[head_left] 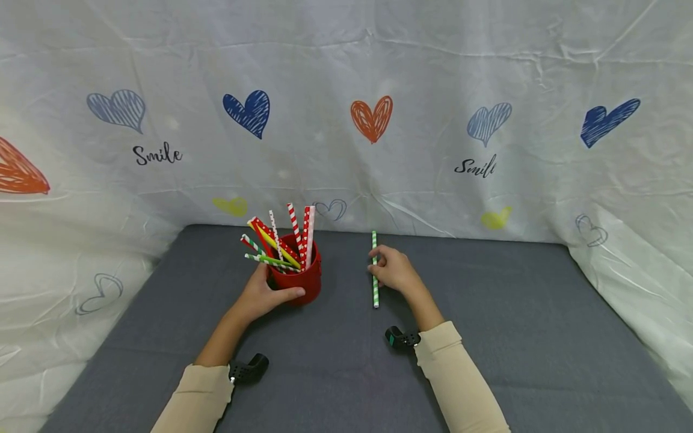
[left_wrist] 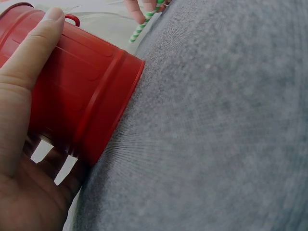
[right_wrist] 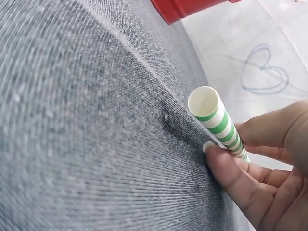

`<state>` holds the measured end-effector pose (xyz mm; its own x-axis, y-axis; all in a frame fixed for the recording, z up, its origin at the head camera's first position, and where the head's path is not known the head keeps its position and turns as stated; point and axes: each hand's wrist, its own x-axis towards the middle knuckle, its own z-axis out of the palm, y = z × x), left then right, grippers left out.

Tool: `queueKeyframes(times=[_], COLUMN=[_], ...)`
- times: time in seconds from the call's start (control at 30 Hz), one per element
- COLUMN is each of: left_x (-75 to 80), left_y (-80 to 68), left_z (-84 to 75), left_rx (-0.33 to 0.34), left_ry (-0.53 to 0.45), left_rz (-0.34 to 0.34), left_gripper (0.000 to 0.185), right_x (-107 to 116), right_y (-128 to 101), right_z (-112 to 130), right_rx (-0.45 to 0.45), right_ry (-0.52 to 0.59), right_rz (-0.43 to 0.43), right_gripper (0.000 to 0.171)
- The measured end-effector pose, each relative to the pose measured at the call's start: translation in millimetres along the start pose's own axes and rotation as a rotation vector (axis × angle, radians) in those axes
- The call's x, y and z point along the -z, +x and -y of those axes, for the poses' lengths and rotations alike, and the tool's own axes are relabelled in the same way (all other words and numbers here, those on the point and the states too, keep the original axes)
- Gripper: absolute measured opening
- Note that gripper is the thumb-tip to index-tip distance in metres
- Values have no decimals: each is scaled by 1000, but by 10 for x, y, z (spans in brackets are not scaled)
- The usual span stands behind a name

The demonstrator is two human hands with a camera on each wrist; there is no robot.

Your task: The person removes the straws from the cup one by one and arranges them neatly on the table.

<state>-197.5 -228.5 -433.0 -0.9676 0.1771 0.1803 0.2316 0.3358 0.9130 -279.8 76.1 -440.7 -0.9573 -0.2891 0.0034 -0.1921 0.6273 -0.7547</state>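
Note:
A red metal bucket [head_left: 307, 282] stands on the grey cloth, left of the middle, with several patterned paper straws [head_left: 295, 228] leaning in it. My left hand [head_left: 265, 296] grips the bucket's side, thumb across the front and fingers round the far side, as the left wrist view shows. To the right, my right hand [head_left: 396, 269] pinches a green-and-white striped paper straw [head_left: 375, 293] between thumb and fingers. That straw points away from me, close to the cloth. In the right wrist view its hollow near end [right_wrist: 204, 102] faces the camera; whether it touches the cloth I cannot tell.
Grey cloth [head_left: 335, 367] covers the table. Behind it hangs a white sheet [head_left: 308, 60] printed with hearts and the word Smile. Black camera straps [head_left: 402, 338] sit on both wrists, beside beige sleeves.

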Motion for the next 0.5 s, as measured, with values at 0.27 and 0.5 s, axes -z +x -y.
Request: queueKeyframes(times=[0.27, 0.5], left_x=[-2, -1], left_y=[1, 5], left_z=[5, 9], left_rx=[-2, -9], left_ry=[-7, -5], left_rz=[2, -2], left_gripper=[82, 83], right_x=[-21, -37], right_y=[6, 13], right_z=[-32, -37], right_rx=[-8, -13], right_ry=[4, -25], right_rz=[-5, -13], right_gripper=[29, 27])
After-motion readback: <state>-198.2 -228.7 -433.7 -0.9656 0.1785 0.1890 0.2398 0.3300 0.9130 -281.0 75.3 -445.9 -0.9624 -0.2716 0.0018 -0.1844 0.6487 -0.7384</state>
